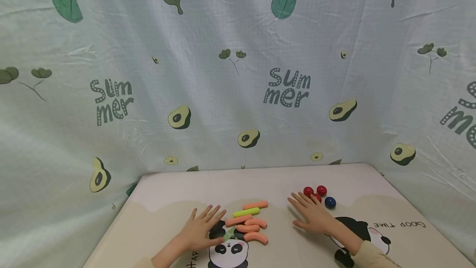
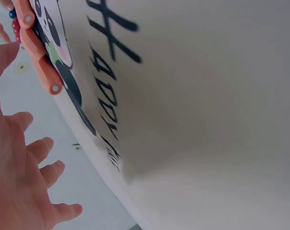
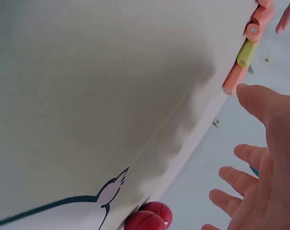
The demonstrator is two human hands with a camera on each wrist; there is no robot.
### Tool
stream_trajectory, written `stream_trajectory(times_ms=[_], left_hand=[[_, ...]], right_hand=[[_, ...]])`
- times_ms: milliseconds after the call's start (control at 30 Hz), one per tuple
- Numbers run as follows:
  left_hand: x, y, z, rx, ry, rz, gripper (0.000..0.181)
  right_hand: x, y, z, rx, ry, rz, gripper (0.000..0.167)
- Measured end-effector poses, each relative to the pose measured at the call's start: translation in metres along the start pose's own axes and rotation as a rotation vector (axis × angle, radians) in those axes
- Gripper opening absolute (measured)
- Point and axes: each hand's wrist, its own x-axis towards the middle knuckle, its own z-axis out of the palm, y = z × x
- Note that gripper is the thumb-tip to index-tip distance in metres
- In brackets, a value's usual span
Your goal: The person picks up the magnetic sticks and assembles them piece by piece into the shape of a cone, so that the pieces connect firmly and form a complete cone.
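Note:
My left hand (image 1: 201, 228), fingers spread and holding nothing, hovers just left of a loose cluster of short rods. Several of these are orange, some straight and some curved, such as the bent orange rod (image 1: 255, 238); one yellow-green rod (image 1: 246, 212) is straight. In the left wrist view, orange rods (image 2: 48, 75) lie beyond the thumb. My right hand (image 1: 314, 215) has its fingers extended and holds nothing. Just past it are three red balls (image 1: 321, 190), one partly hidden behind the fingers, and a dark blue ball (image 1: 330, 202). Two red balls (image 3: 146, 221) show in the right wrist view.
The pale table cover (image 1: 178, 185) carries panda drawings and lettering. Behind it hangs a light curtain (image 1: 223, 94) printed with leaves, avocados and words, continuing along both sides. The rods and balls lie apart, with bare tabletop between them.

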Motion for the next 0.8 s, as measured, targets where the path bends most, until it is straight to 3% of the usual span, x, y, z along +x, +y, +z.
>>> stream_trajectory(times_ms=[333, 567, 800], left_hand=[[0.006, 0.021, 0.001, 0.019, -0.045, 0.148, 0.066], [0.01, 0.039, 0.0, 0.05, 0.003, 0.238, 0.06], [0.015, 0.051, 0.006, 0.079, 0.045, 0.348, 0.051]], right_hand=[[-0.004, 0.005, -0.002, -0.044, 0.049, -0.012, 0.065], [-0.004, 0.011, -0.004, -0.076, 0.14, -0.024, 0.06], [-0.005, 0.015, -0.006, -0.077, 0.141, 0.018, 0.056]])
